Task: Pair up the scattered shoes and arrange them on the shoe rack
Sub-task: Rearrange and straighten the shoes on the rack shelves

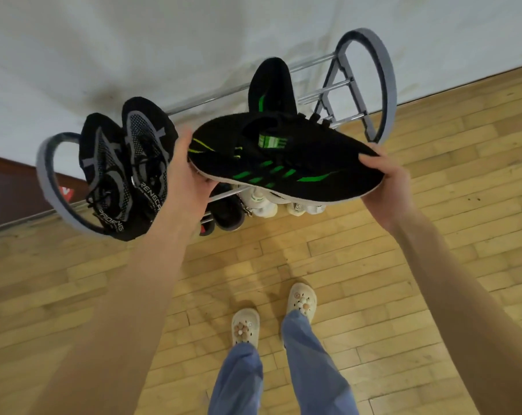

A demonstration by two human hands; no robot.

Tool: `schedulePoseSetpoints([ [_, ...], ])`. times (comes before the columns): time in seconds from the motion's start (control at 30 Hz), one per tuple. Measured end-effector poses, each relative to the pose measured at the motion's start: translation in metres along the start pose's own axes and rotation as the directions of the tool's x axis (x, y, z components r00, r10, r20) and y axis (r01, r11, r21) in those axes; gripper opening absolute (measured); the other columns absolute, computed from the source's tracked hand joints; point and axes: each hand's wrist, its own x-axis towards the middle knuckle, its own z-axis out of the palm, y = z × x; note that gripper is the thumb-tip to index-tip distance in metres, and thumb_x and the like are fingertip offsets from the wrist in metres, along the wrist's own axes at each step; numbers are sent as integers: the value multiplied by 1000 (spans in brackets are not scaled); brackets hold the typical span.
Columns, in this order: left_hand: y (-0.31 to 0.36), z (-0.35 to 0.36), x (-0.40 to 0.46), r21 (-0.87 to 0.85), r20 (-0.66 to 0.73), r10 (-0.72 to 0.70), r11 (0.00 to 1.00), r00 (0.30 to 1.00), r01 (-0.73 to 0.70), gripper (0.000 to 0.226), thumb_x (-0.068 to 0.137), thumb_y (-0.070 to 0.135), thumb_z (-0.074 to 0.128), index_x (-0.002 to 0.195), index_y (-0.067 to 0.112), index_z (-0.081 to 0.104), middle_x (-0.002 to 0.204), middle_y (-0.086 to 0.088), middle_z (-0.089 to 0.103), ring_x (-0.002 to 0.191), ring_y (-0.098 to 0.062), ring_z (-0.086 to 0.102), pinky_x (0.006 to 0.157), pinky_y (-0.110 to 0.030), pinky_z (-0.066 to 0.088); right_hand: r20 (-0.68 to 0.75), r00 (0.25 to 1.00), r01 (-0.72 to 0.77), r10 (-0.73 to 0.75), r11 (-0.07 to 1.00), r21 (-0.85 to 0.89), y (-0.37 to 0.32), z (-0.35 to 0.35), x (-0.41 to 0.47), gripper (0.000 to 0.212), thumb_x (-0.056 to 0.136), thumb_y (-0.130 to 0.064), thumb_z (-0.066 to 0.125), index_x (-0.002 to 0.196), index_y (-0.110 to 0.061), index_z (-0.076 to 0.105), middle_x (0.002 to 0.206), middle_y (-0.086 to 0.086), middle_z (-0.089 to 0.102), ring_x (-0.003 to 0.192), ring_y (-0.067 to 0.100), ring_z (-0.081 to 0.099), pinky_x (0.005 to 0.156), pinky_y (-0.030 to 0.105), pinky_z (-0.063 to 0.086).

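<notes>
Trouble, as I judge it, would come from the way I am carrying this black and green sneaker: it lies sideways across the front of the shoe rack, just above its top rails, and I pinch it only at the two ends. My left hand closes around one end, thumb on top and fingers under the white sole. My right hand clamps the other end the same way. Nothing supports the middle, so if either grip loosens while I turn it, the shoe could swing down and drop through the rack's rails onto the lower shoes.

Its partner already sits on the rack's top rails, toe pointing toward the wall, right behind the shoe I hold. Swinging mine around carelessly could knock that one askew or push it through the bars. The black and grey pair rests at the left end of the rack, touching my left hand's side, and a clumsy elbow could nudge it too. Room remains on the rack between that pair and the green partner, so I think the gap is enough if I set the shoe in straight.

The sneaker itself is black knit with bright green stripes on its side, a green tongue tab, black laces and a thin white sole. It looks light and soft, likely to flex when held by the ends.
</notes>
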Motion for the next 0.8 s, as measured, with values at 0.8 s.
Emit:
schedulePoseSetpoints([
  [0.8,-45,72,-29,616,208,-72,784,976,-73,34,90,38,61,98,7,70,96,-8,74,89,-17,72,84,-32,57,-123,991,4,-47,943,-332,-1,38,47,43,84,-13,66,125,-7,56,114,9,69,105,20,68,95,39,53],
])
